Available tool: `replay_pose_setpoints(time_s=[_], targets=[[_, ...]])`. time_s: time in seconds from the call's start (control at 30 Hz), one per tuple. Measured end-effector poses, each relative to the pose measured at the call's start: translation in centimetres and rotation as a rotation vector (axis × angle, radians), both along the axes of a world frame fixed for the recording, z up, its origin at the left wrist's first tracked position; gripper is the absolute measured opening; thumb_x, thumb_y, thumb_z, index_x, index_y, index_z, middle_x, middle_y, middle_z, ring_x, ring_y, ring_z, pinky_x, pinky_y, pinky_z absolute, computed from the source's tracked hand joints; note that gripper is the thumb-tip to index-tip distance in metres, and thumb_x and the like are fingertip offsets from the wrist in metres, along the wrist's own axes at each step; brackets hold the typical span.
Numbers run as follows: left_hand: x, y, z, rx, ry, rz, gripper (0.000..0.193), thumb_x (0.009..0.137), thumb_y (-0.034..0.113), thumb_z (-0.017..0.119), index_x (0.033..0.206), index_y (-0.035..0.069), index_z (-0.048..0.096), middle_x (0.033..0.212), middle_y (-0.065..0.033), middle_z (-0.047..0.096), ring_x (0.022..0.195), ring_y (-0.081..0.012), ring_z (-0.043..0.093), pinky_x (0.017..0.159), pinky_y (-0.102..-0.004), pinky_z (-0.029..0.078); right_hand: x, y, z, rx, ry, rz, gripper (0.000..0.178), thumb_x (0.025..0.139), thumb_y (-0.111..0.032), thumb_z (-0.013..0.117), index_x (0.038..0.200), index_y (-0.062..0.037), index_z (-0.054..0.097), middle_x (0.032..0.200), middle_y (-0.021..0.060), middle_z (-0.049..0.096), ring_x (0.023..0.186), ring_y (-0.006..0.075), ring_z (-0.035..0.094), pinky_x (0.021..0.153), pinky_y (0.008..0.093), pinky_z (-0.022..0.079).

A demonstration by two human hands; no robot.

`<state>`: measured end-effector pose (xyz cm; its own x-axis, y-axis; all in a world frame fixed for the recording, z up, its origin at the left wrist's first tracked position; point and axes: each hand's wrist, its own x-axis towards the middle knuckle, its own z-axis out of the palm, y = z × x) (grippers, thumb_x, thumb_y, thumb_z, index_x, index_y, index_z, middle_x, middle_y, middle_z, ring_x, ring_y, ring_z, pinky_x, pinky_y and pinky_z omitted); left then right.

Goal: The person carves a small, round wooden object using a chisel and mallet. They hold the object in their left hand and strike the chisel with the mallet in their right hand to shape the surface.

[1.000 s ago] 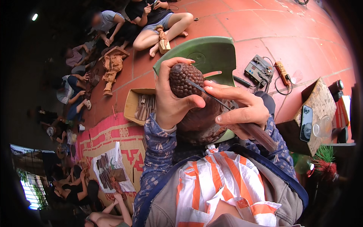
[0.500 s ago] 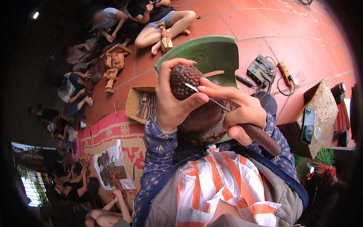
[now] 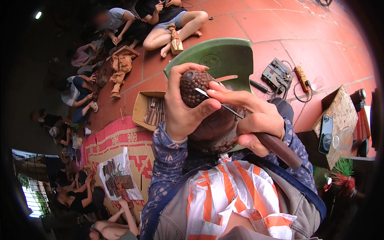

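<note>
A dark brown carved wooden head (image 3: 212,127), its top covered in small round knobs, rests in my lap. My left hand (image 3: 180,102) wraps round the knobbed top, thumb along its near side. In my right hand (image 3: 258,118) is a carving chisel (image 3: 276,150) with a dark wooden handle; its thin metal blade points up and left. The blade's tip lies against or just over the knobs, which I cannot tell apart. My right fingertips sit close beside the tip, near my left thumb.
Beyond the carving stands a green plastic chair (image 3: 224,52). A box of chisels (image 3: 150,110) is to the left, near a patterned mat (image 3: 120,138). To the right are a grey power unit (image 3: 277,74), an orange power strip (image 3: 303,78) and a wooden block bearing a phone (image 3: 326,134). Several people sit leftward.
The chisel handle's end has swung slightly right and down, and my right hand has shifted a little with it. My left hand and the carving stay nearly in place.
</note>
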<state>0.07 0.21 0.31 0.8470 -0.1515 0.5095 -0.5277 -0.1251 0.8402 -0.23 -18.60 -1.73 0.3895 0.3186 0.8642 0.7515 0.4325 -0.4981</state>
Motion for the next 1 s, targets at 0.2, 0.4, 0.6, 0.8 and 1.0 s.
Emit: replay_pose_setpoints(time_s=[0.2,0.4,0.6,0.8,1.0], targets=[[-0.3,-0.5,0.5,0.036,0.021,0.053,0.07,0.071,0.045,0.082,0.115,0.003,0.047,0.103,-0.007,0.057,0.09,-0.0126,0.059,0.081,-0.0264,0.048,3.1,-0.8,0.4,-0.002,-0.167,0.118,0.033,0.089,-0.022,0.065,0.068,0.0001,0.052,0.119,0.0398,0.051,0.112,0.0499,0.056,0.092,0.0489,0.048],[-0.3,-0.3,0.3,0.067,-0.003,0.079,0.069,0.072,0.046,0.081,0.114,0.003,0.048,0.1,-0.0065,0.057,0.088,-0.0126,0.058,0.081,-0.027,0.047,4.6,-1.5,2.0,-0.143,-0.382,0.087,0.034,0.089,-0.021,0.065,0.067,0.0006,0.051,0.117,0.0385,0.051,0.105,0.049,0.06,0.085,0.0472,0.053],[-0.6,-0.5,0.9,0.035,0.048,0.027,0.071,0.073,0.049,0.078,0.117,0.003,0.046,0.099,-0.0063,0.059,0.09,-0.0117,0.058,0.08,-0.0256,0.048,2.9,-1.3,2.5,-0.216,-0.364,-0.053,0.032,0.082,-0.018,0.07,0.068,0.0013,0.05,0.117,0.037,0.051,0.097,0.0474,0.063,0.082,0.0447,0.055],[-0.3,-0.5,0.4,-0.029,0.054,-0.021,0.077,0.068,0.051,0.08,0.118,0.003,0.046,0.099,-0.0047,0.058,0.09,-0.0106,0.058,0.08,-0.0251,0.047,1.1,-1.8,3.4,-0.301,-0.285,-0.123,0.031,0.083,-0.021,0.069,0.072,0.0014,0.05,0.12,0.0381,0.049,0.101,0.0471,0.06,0.083,0.0454,0.053],[0.3,0.3,-0.2,0.04,0.018,-0.012,0.086,0.058,0.05,0.085,0.118,0.004,0.045,0.099,-0.0026,0.058,0.09,-0.0102,0.057,0.081,-0.0246,0.047,1.6,-3.3,3.3,-0.05,-0.155,-0.128,0.037,0.097,-0.038,0.052,0.09,-0.0018,0.048,0.127,0.0438,0.038,0.122,0.0566,0.043,0.1,0.0596,0.038]])
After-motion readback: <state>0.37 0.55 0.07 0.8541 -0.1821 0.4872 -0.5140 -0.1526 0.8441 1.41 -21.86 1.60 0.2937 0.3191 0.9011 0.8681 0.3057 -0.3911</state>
